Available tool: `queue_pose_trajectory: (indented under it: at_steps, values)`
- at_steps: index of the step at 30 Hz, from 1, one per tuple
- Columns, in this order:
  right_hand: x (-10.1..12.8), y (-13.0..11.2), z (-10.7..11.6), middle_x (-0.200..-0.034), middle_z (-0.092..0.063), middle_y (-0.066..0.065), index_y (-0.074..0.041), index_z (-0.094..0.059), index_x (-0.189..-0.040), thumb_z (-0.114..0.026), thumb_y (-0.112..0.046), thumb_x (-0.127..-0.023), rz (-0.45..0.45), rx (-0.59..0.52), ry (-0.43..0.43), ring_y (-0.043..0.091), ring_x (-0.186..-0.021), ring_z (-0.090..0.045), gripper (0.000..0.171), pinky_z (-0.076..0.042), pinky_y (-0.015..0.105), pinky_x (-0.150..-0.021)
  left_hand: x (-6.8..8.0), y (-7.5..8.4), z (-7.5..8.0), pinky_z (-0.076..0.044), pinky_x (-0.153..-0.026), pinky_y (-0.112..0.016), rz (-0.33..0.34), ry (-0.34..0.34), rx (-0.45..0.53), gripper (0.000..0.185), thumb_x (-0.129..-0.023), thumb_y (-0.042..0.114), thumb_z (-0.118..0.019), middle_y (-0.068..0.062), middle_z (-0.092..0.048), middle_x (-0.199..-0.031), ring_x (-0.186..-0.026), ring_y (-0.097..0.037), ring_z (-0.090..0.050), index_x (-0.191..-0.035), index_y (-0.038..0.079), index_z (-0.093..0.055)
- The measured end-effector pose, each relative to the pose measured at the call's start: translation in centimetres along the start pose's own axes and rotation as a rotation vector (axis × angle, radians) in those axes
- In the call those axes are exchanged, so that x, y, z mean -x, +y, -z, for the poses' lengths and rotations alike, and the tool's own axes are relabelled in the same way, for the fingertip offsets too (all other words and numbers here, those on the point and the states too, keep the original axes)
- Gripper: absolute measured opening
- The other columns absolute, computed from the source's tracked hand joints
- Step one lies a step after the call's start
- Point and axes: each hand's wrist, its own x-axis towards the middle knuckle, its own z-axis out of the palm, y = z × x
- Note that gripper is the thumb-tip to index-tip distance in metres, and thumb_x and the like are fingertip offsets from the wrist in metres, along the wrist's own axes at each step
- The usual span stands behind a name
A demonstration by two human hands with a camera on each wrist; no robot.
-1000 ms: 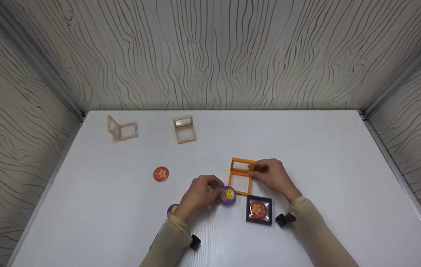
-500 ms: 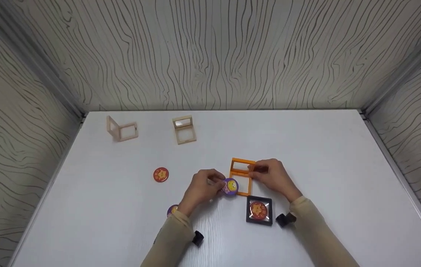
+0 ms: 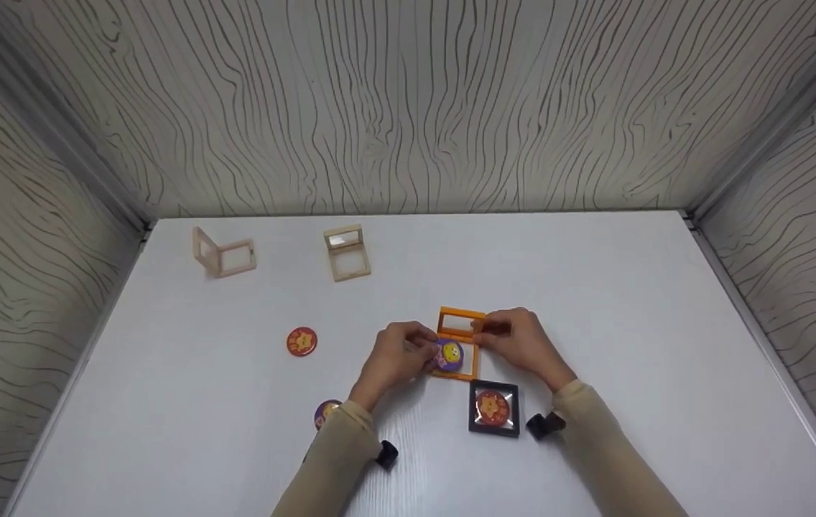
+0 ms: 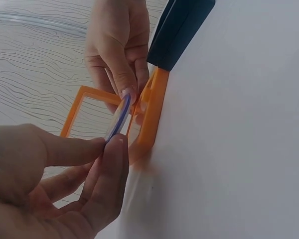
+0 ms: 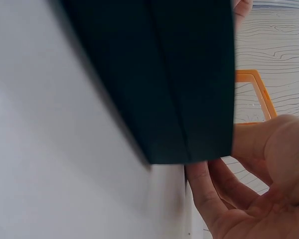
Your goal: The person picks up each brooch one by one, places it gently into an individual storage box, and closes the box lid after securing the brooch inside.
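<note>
My left hand (image 3: 395, 359) pinches a round purple button badge (image 3: 452, 353) with a yellow cartoon face between thumb and fingers. In the head view the badge overlaps the lower half of an orange hinged display frame (image 3: 461, 311). The left wrist view shows the badge (image 4: 119, 117) tilted on edge, close to the upright frame half and above the flat half (image 4: 157, 107). At the frame's right side, by the hinge, my right hand (image 3: 525, 346) grips it with thumb and fingers. A closed black display frame (image 3: 473, 411) with a red star badge (image 3: 492, 408) inside lies just in front.
Two pale frames stand folded open at the back left, one pinkish (image 3: 239, 272) and one beige (image 3: 352, 276). A loose red star badge (image 3: 302, 342) lies left of my left hand. Another purple badge (image 3: 325, 412) is partly covered by my left sleeve (image 3: 340, 452).
My left hand has moved the purple badge up and away from me, from the orange frame's near left corner to over its lower half. My right hand keeps its grip. The head view has shifted slightly.
</note>
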Motion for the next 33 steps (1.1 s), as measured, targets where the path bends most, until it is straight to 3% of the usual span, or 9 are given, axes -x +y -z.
queue_pose_trajectory:
  at_steps: [8, 18, 23, 33]
  values:
    - [0.0, 0.0, -0.2, -0.11, -0.081, 0.007, -0.011, -0.083, -0.109, -0.081, -0.015, -0.095, 0.017, -0.029, 0.003, 0.025, -0.103, -0.074, 0.015, -0.057, 0.051, -0.099, 0.1, 0.3, -0.5, -0.056, -0.065, -0.028, 0.005, 0.001, 0.017, 0.006, -0.099, 0.01, -0.076, -0.003, -0.071, -0.095, -0.08, -0.015, -0.068, -0.105, 0.01, -0.076]
    - [0.0, -0.1, -0.2, -0.109, -0.081, 0.007, -0.011, -0.083, -0.107, -0.082, -0.015, -0.095, 0.037, -0.019, 0.007, 0.026, -0.103, -0.074, 0.014, -0.056, 0.052, -0.099, -0.1, 0.4, -1.1, -0.056, -0.07, -0.027, 0.027, 0.008, 0.025, 0.007, -0.1, 0.01, -0.074, -0.003, -0.069, -0.094, -0.081, -0.015, -0.066, -0.106, 0.009, -0.076]
    - [0.0, -0.1, -0.2, -0.108, -0.081, 0.008, -0.01, -0.083, -0.108, -0.082, -0.015, -0.094, 0.051, 0.002, 0.01, 0.027, -0.103, -0.074, 0.015, -0.056, 0.052, -0.099, -0.2, 0.3, -1.4, -0.056, -0.069, -0.026, -0.007, 0.033, 0.016, 0.006, -0.099, 0.011, -0.075, -0.003, -0.07, -0.093, -0.081, -0.014, -0.066, -0.105, 0.008, -0.076]
    - [0.0, 0.1, -0.3, -0.107, -0.082, 0.006, -0.011, -0.084, -0.106, -0.082, -0.017, -0.094, 0.065, 0.01, 0.026, 0.028, -0.103, -0.074, 0.013, -0.054, 0.051, -0.099, -0.1, 0.1, -1.7, -0.053, -0.068, -0.026, -0.011, 0.044, -0.014, 0.004, -0.099, 0.015, -0.076, -0.001, -0.07, -0.092, -0.08, -0.013, -0.065, -0.101, 0.012, -0.076]
